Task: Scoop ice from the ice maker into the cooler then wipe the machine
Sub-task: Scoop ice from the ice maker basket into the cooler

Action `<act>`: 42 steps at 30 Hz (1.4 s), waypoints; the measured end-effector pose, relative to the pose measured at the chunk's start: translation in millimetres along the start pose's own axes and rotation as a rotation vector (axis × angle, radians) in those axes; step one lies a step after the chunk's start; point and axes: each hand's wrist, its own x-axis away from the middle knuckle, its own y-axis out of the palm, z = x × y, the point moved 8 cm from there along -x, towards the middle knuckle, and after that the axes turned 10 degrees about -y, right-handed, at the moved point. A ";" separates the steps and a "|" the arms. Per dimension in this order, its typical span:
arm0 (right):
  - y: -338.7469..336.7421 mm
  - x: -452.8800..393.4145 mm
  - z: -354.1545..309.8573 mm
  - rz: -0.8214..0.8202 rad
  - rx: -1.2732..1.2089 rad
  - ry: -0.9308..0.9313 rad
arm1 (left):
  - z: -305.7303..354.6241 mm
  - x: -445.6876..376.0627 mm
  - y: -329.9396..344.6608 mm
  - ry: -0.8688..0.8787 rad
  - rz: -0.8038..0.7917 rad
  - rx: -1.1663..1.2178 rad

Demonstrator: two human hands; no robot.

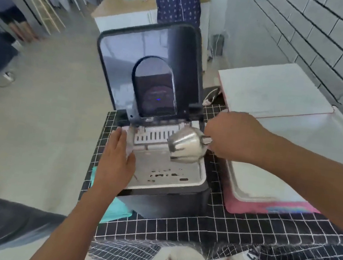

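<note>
While the right hand (229, 135) gripped the metal scoop (186, 146) by its handle, mouth aimed left and down into the ice maker (166, 191) bin, the left hand (118, 159) lay flat and open on the bin's left rim; the cooler (244, 197) stood just right, nearer the scooping hand; blur hid any ice

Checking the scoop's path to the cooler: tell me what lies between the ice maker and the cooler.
In the head view, only a strip of the black grid tablecloth lies between the ice maker and the cooler; the right hand holding the scoop hangs above it.
</note>
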 end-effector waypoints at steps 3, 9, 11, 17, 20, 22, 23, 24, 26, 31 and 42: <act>-1.9 -30.7 -45.7 -0.125 0.174 -0.060 | -12.0 -4.4 -2.1 0.058 -0.033 0.067; 65.9 -80.0 -112.5 -0.625 0.395 -0.052 | -20.3 -4.7 -0.2 0.037 -0.043 0.235; 70.1 -95.0 -114.4 -0.693 0.444 -0.002 | -20.9 -5.8 0.0 0.042 -0.049 0.275; 65.5 -93.4 -92.9 -0.636 0.421 -0.071 | -27.4 -5.6 1.1 0.043 -0.044 0.344; 61.4 -84.6 -76.5 -0.685 0.287 -0.022 | -25.8 -5.0 -0.7 0.050 -0.034 0.373; 63.5 -84.5 -68.1 -0.736 0.184 0.011 | -25.3 -5.3 -1.7 0.049 -0.030 0.390; 65.2 -84.9 -65.0 -0.758 0.144 0.024 | -25.2 -5.7 -1.8 0.050 -0.024 0.389; 66.6 -84.5 -63.0 -0.780 0.115 0.033 | -25.2 -6.2 -1.4 0.051 -0.021 0.384; 67.9 -84.5 -60.7 -0.776 0.082 0.033 | -25.0 -6.9 0.0 0.052 -0.020 0.378; 70.5 -85.3 -74.1 -0.547 0.024 -0.024 | -25.5 -7.9 1.6 0.071 -0.012 0.381; 135.2 -66.7 -87.5 -0.611 -0.821 0.314 | -24.5 -7.6 1.6 0.064 -0.053 0.396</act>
